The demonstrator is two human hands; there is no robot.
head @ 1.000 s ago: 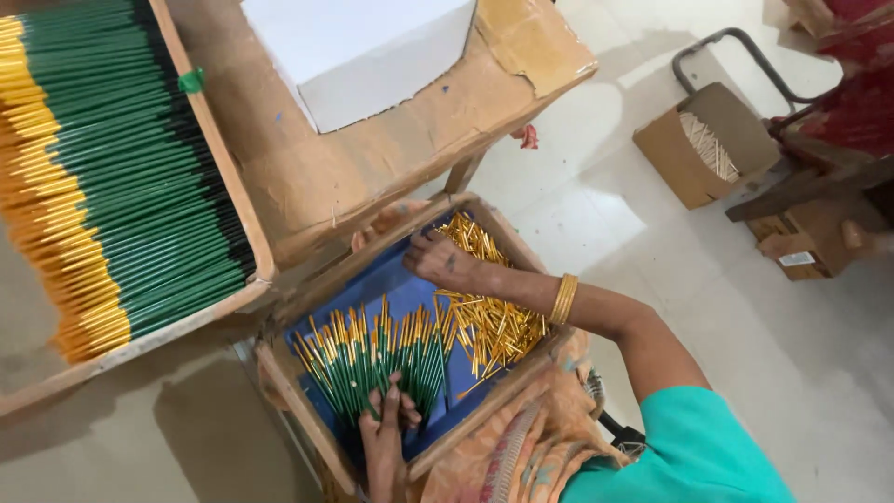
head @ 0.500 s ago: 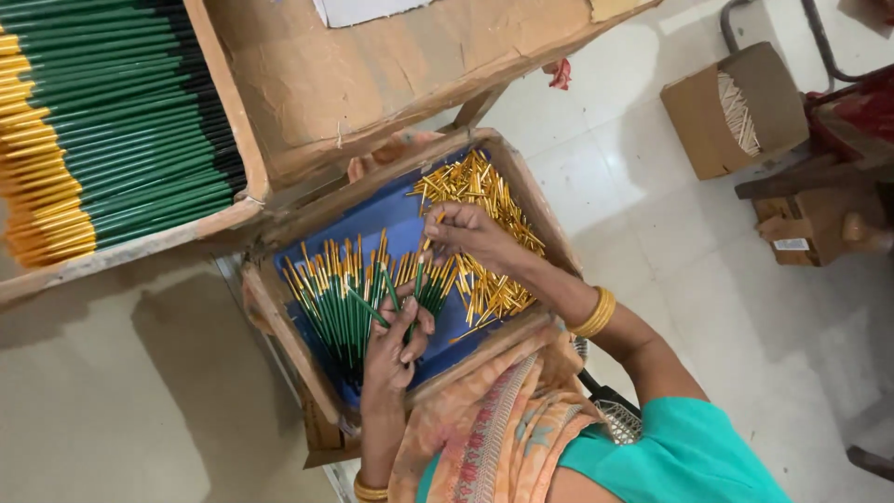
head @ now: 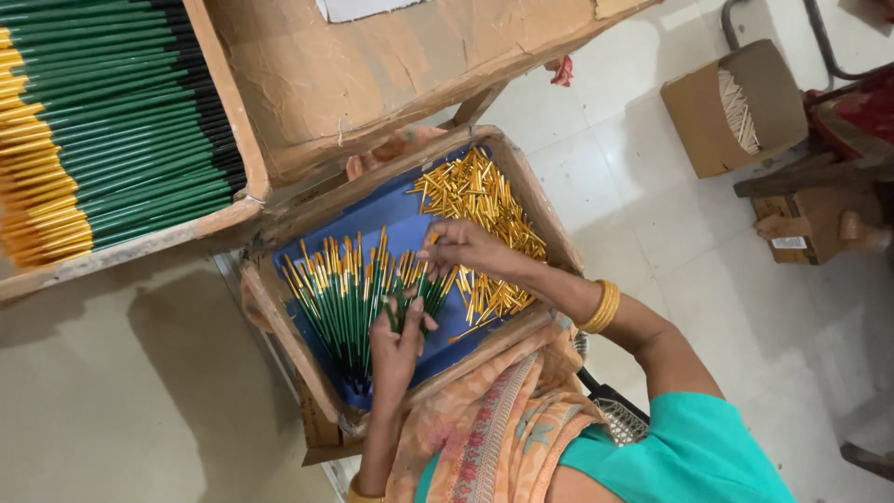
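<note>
While the left hand (head: 399, 337), fingers closed, pins green gold-tipped pencils (head: 349, 293) in the blue-lined wooden tray (head: 279, 317), the right hand (head: 463, 247) pinches beside loose gold metal caps (head: 480, 200), both stocks within reach.

I wear a teal short-sleeved blouse (head: 689, 456) and a peach-orange printed drape with a patterned woven border (head: 494, 428). A stack of gold bangles (head: 603, 305) circles my right wrist, and a gold bangle (head: 356, 492) shows at my left wrist; both forearms are bare.

Green pencils (head: 349, 298) with gold ends lie fanned on the blue-lined tray (head: 279, 307), loose gold caps (head: 480, 200) heaped beside them.
</note>
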